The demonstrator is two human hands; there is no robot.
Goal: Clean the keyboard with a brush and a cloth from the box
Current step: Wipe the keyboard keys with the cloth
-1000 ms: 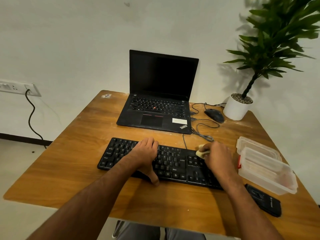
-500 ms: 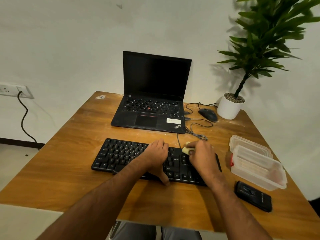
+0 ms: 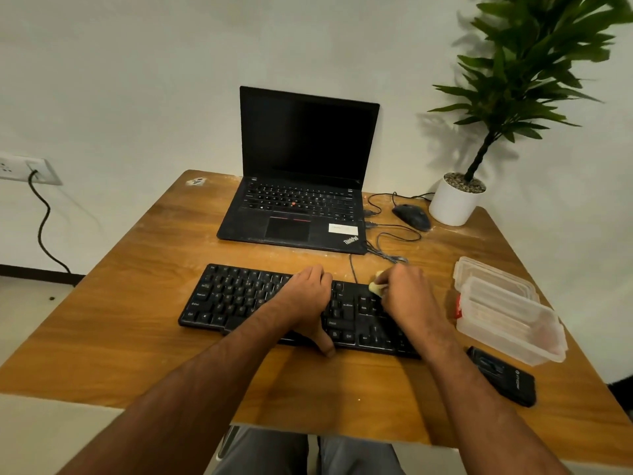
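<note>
A black keyboard [image 3: 236,299] lies across the middle of the wooden table [image 3: 137,303]. My left hand [image 3: 305,299] rests flat on its middle keys, thumb hooked over the near edge. My right hand [image 3: 407,299] is over the keyboard's right part and grips a small pale yellow cloth [image 3: 376,286], pressing it on the keys near the top edge. The clear plastic box [image 3: 510,320] stands to the right of the keyboard, its lid [image 3: 486,272] lying behind it. No brush shows clearly.
An open black laptop [image 3: 301,186] sits behind the keyboard. A black mouse [image 3: 411,216] with looped cables and a white potted plant [image 3: 454,200] are at the back right. A black flat device [image 3: 501,380] lies near the front right edge.
My right hand with the cloth slid left along the keyboard, then back a little to the right. My left hand shifted right to the middle keys. The view moved.
</note>
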